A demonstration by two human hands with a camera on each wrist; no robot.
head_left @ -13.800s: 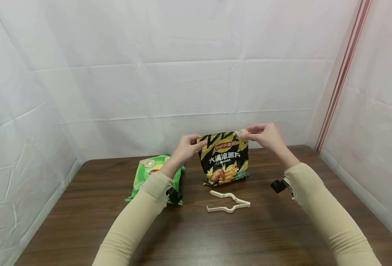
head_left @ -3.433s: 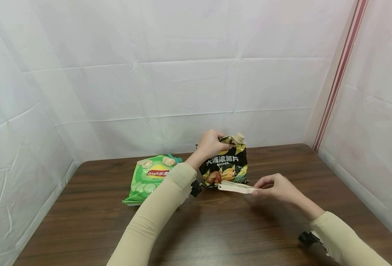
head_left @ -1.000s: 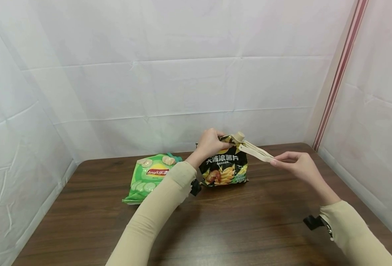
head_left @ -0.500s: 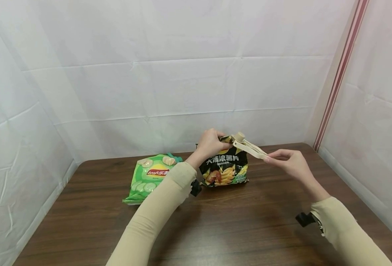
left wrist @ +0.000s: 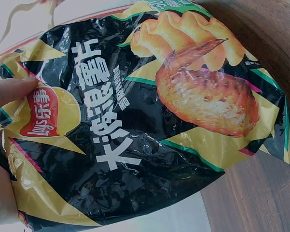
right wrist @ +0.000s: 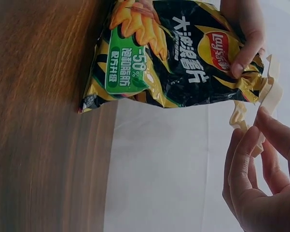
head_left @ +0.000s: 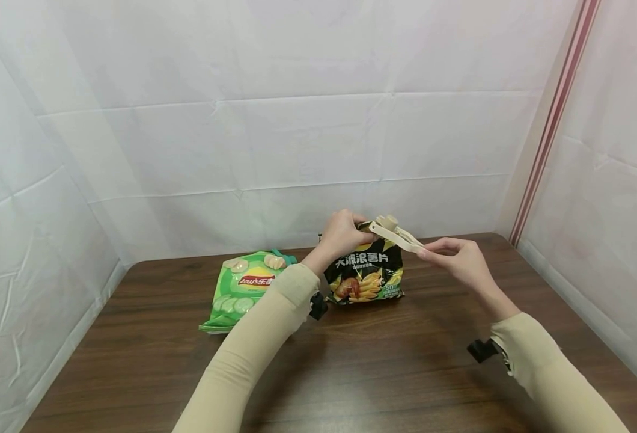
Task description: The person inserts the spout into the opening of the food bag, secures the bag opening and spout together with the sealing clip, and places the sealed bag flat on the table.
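Observation:
A black and yellow chip bag point(head_left: 363, 279) stands upright on the table, its printed front facing me. My left hand point(head_left: 341, 236) pinches its top edge, with the thumb on the front point(left wrist: 12, 92). At the bag's upper right corner sits a cream spout piece point(head_left: 389, 222). My right hand point(head_left: 459, 260) holds a cream bag clip point(head_left: 396, 238) by its hinge end between thumb and fingers. The clip slants up leftward over the bag's top, close to the left thumb. In the right wrist view the clip's arms point(right wrist: 272, 92) stand apart at the bag's gathered top corner.
Left of the black bag lies a green chip bag point(head_left: 232, 300), partly behind the left sleeve, with a teal piece point(head_left: 286, 257) at its upper corner. The brown wooden table point(head_left: 383, 373) ends in front of a white cloth backdrop point(head_left: 307, 150).
Since a second ago the right hand has brought the clip leftward along the bag's top. Earlier it lifted the clip from lower by the bag; at first the clip lay spread on the table.

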